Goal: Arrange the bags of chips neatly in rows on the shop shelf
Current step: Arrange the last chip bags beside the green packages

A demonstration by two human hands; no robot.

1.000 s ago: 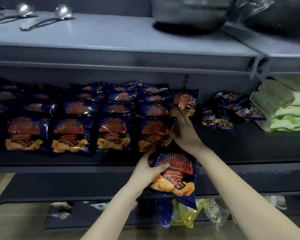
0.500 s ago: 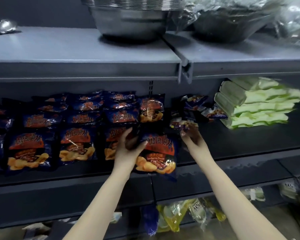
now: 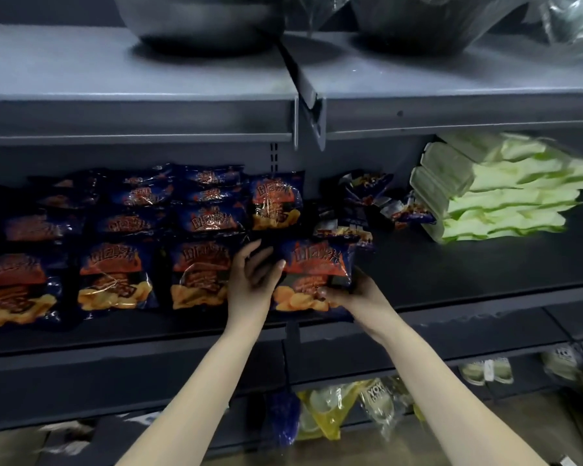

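A dark grey metal shop shelf runs across the view, its surface matt and its front lip lighter grey. The bag of chips, dark blue with orange print, stands at the shelf's front edge, just right of the front row of matching bags, which lie tilted back in several ranks towards the rear wall. Both hands are on it: the left hand holds its left edge between thumb and fingers, and the right hand grips its lower right corner with curled fingers on the front. Behind it, a loose heap of small packets lies untidily, and further right a stack of pale green packs rests on the same shelf. The upper shelf, lighter grey, carries two large metal bowls and crumpled clear plastic. Below, a lower shelf holds yellow and clear bags; a strip of brownish floor shows at the bottom
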